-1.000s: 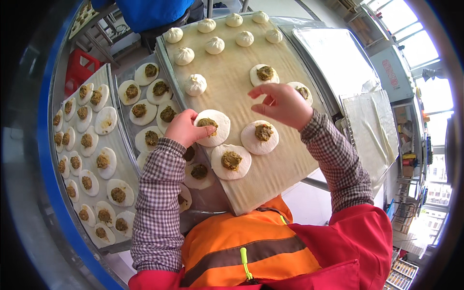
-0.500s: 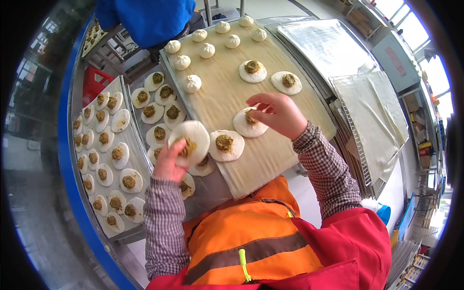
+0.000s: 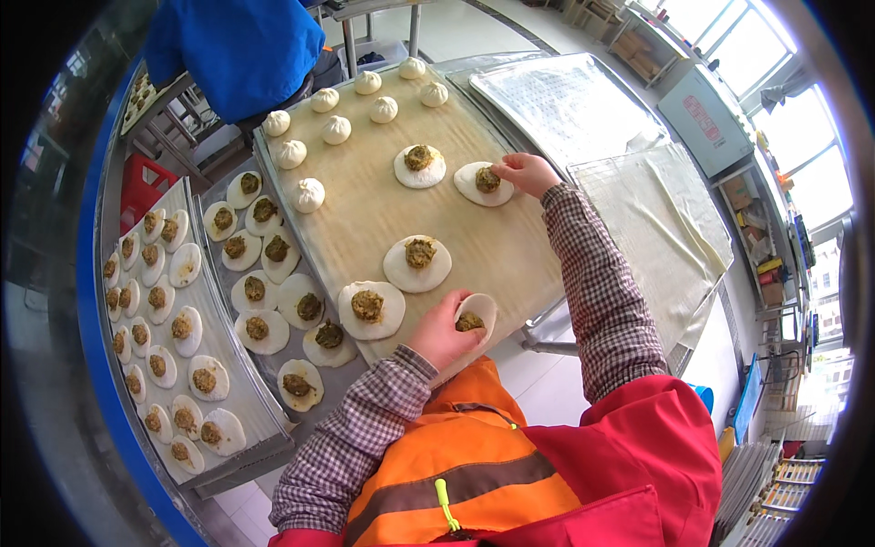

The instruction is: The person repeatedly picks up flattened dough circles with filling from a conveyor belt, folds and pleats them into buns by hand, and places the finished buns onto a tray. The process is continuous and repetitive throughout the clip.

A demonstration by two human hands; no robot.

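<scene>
Near the front edge of the cloth-lined board (image 3: 365, 239), my left hand (image 3: 445, 330) is closed around a dough wrapper (image 3: 483, 308), its sides curled up like a cup around brown-green filling (image 3: 469, 322). Farther right, my right hand (image 3: 529, 173) reaches over a flat filled wrapper (image 3: 474, 191). Its fingertips are pinched together at the edge of that wrapper's filling (image 3: 488, 180); whether they hold any of it is too small to tell. Another filled wrapper (image 3: 419, 167) lies just left of it, and two more lie nearer, beyond my left hand.
Several pleated buns (image 3: 336, 129) sit at the board's far left. Left of it, a tray (image 3: 239, 365) carries more filled wrappers, as does a metal surface between. Right are a metal tray (image 3: 565, 100) and a cloth-covered rack (image 3: 652, 228). A blue-clothed person (image 3: 232, 55) is at the far left.
My left hand has moved right and toward my body, and its wrapper is now curled up. The right hand has gone from a middle wrapper to the far-right one. The view has shifted.
</scene>
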